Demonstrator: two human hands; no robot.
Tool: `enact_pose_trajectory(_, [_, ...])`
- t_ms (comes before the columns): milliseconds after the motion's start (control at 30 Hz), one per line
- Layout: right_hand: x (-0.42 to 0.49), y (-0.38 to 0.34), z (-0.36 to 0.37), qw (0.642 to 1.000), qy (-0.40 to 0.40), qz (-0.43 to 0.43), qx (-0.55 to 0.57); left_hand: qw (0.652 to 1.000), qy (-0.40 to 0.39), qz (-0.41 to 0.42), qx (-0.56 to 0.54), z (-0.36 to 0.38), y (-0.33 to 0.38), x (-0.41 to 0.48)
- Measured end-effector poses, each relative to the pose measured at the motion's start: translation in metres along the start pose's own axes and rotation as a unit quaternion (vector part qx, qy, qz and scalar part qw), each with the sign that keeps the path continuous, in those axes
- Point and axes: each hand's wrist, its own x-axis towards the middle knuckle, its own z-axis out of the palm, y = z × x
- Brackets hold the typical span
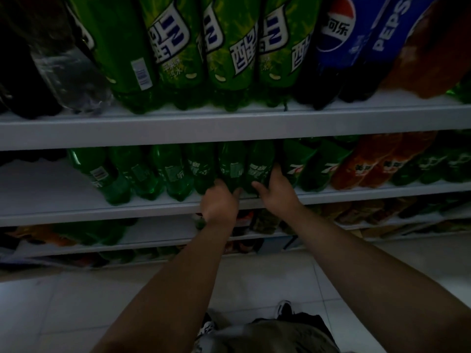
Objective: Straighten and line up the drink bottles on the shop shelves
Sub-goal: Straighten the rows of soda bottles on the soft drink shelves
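A row of green drink bottles stands on the middle white shelf (153, 212). My left hand (220, 200) grips the base of one green bottle (230, 166) near the row's middle. My right hand (276, 189) wraps the base of the neighbouring green bottle (260, 166), thumb on its left and fingers on its right. Both bottles stand close together at the shelf's front edge. To the left, several green bottles (137, 171) lean at uneven angles.
The top shelf (229, 128) carries large green bottles (229, 54), blue Pepsi bottles (356, 47) and dark bottles at the left. Orange bottles (369, 164) stand right of the green row. Lower shelves hold more drinks. Pale floor tiles (76, 314) lie below.
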Motion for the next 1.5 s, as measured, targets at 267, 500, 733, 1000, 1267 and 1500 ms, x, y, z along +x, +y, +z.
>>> enact_pose_trajectory(267, [-0.001, -0.019, -0.012, 0.988, 0.114, -0.013, -0.103, 1.0, -0.016, 0.005, 0.019, -0.001, 0.003, 0.001])
enact_pose_trajectory(500, [0.006, -0.012, -0.02, 0.993, 0.064, -0.022, -0.094, 0.999, -0.011, -0.004, 0.051, -0.003, 0.007, 0.0])
enact_pose_trajectory(733, [-0.001, -0.017, -0.027, 0.989, 0.102, -0.09, -0.057, 0.995, 0.006, -0.002, 0.099, -0.001, 0.007, 0.005])
enact_pose_trajectory(1000, [0.0, -0.018, -0.032, 0.984, 0.139, -0.102, -0.047, 0.997, -0.045, 0.051, 0.02, -0.009, -0.008, 0.017])
enact_pose_trajectory(1267, [-0.001, -0.031, -0.041, 0.983, 0.145, -0.114, -0.017, 0.997, 0.071, -0.005, -0.024, -0.001, 0.011, -0.017])
enact_pose_trajectory(1500, [0.014, -0.048, -0.051, 0.981, 0.175, -0.04, 0.068, 0.959, 0.226, 0.022, -0.169, -0.022, 0.035, -0.017])
